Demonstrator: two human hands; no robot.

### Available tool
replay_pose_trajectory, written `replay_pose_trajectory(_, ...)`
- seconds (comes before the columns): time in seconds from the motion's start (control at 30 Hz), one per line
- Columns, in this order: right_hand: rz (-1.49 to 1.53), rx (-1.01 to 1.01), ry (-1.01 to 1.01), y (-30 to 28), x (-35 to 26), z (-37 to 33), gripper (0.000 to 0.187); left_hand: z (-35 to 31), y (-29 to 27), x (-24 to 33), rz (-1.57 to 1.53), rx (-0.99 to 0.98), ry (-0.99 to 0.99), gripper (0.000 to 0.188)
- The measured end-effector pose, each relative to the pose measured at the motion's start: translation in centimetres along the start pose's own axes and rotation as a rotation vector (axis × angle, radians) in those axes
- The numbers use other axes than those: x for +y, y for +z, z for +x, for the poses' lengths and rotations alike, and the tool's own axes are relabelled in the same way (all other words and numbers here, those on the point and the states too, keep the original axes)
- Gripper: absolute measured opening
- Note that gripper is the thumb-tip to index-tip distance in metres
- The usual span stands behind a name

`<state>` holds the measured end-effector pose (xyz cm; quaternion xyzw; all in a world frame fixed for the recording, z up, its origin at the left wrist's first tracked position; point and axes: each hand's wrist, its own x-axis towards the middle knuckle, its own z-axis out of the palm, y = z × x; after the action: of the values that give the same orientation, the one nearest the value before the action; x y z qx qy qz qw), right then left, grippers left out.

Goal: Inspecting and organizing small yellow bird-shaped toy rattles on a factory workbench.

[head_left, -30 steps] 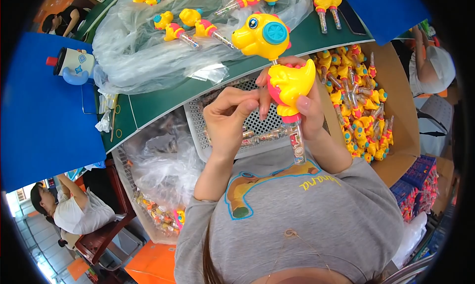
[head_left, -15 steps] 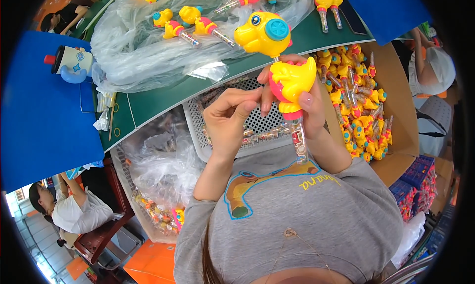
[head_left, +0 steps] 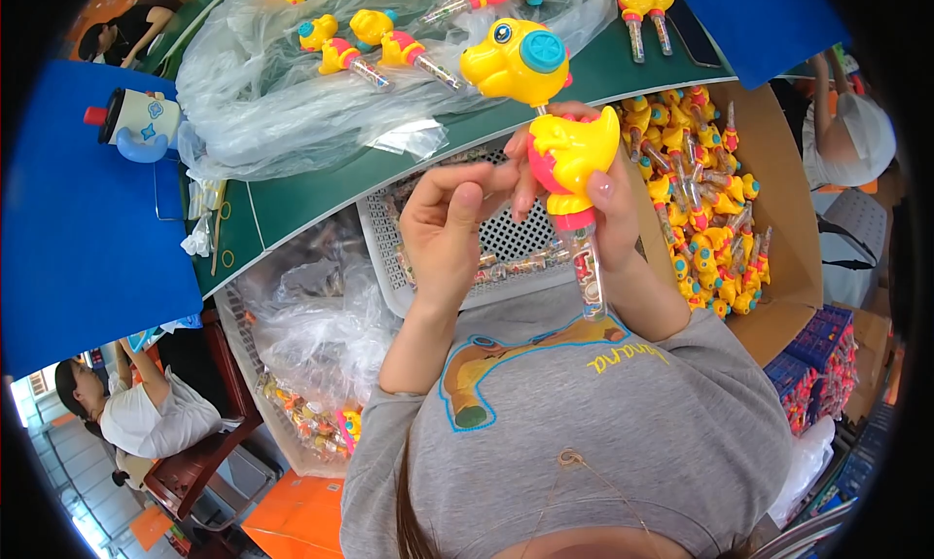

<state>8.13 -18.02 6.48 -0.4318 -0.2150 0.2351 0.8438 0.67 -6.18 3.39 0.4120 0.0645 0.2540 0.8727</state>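
Observation:
My right hand (head_left: pixel 617 223) grips a yellow dinosaur-shaped candy toy (head_left: pixel 582 155) by its body. The toy has a pink belly, a large head with a blue round disc, and a clear tube of small coloured pieces pointing down. A thin light stem shows between head and body. My left hand (head_left: pixel 443 230) is left of the toy, thumb raised away from the index finger, whose tip reaches toward the right hand's fingers. Nothing shows in the left hand. Below both hands is a light grey perforated basket (head_left: pixel 377 252) with filled tubes in it.
A green table (head_left: pixel 321 201) bears clear plastic sheeting (head_left: pixel 243 102) with several similar toys. At right, a cardboard box (head_left: pixel 786 209) holds many of them. A bin with clear bags (head_left: pixel 321 316) stands at left. A cup (head_left: pixel 146 119) stands far left. Other people sit nearby.
My left thumb has lifted away from the index finger, opening the earlier pinch. The toy has risen very slightly, still in my right hand.

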Motion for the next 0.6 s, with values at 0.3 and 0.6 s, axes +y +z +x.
replay_pose_trajectory(0.3, 0.202, -0.159, -0.027, -0.6, 1.0, -0.2, 0.054, 0.7, -1.5, -0.5, 0.008, -0.128, 0.05, 0.018)
replay_pose_trajectory(0.6, 0.123, 0.034, -0.113, 0.1, 1.0, 0.2, 0.059, -0.2, 0.2, -0.9, 0.181, -0.07, 0.071, 0.023)
